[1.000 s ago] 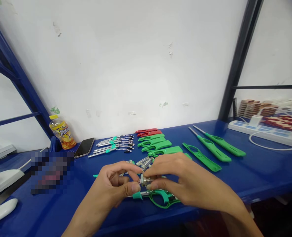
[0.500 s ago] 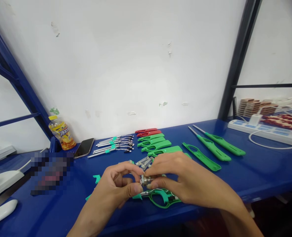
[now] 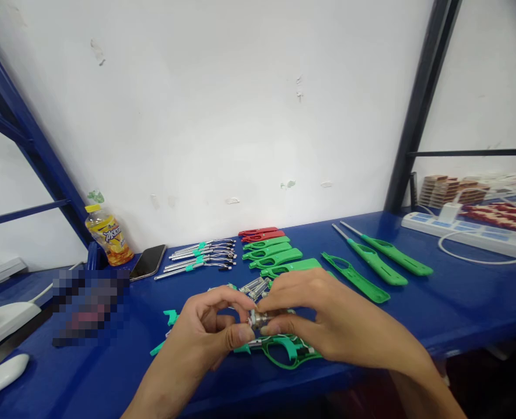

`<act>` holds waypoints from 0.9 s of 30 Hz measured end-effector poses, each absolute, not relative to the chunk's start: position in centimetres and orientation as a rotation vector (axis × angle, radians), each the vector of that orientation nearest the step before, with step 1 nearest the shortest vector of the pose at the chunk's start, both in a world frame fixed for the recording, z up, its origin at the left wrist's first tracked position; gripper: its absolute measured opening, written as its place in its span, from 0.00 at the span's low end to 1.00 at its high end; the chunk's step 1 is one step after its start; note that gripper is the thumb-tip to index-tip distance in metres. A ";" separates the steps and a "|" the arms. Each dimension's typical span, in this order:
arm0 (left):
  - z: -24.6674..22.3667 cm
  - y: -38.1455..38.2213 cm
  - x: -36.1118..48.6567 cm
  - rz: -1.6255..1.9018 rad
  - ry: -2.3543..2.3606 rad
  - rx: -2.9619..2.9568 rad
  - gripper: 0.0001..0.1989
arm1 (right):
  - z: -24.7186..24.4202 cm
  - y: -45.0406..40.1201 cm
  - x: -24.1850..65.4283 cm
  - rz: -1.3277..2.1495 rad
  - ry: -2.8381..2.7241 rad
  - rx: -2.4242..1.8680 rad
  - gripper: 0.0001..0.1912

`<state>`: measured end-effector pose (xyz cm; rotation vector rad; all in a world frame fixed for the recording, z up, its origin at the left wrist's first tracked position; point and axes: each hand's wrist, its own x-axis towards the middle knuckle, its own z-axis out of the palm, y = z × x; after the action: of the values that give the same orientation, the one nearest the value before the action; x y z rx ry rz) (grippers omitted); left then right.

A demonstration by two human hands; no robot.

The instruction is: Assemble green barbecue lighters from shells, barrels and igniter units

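Far to the left of the left hand (image 3: 194, 343), a white plastic thing (image 3: 4, 372) sits on the blue table (image 3: 109, 372). Past that hand and to its left, a bottle (image 3: 112, 235) with a yellow lid stands beside a dark phone (image 3: 148, 262). Some blue-green bits (image 3: 170, 317) peek out just left of the left hand. Behind it lies a row of thin metal rods (image 3: 199, 254) with little wires. The left hand's thumb and pointing finger pinch one end of a small shiny part (image 3: 260, 319), which is held up between the two hands. The right hand (image 3: 328, 308) pinches the other end the same way. Just behind the fingertips is a heap of small clear parts (image 3: 258, 286), and below them lies a green lighter half (image 3: 289, 349). Red handles (image 3: 264, 235) and green handles (image 3: 278, 255) lie behind the right hand. To its right are an open green shell (image 3: 358, 279), two long green lighters (image 3: 384, 270) and, farthest, a white power strip (image 3: 472, 234).
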<state>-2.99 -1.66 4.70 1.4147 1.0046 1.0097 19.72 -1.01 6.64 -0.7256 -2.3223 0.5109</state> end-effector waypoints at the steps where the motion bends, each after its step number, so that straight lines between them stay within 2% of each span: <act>1: 4.7 -1.7 -3.0 1.014 1.008 1.415 0.23 | 6.6 -1.0 19.7 0.511 -2.322 -0.726 0.06; 27: 5.1 -2.4 -3.0 1.010 0.972 1.413 0.23 | 6.8 -1.3 19.7 0.501 -2.311 -0.717 0.04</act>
<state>-2.97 -2.45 5.05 1.4132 0.9718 1.0102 19.73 -1.25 6.78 -0.7167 -2.3113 0.5011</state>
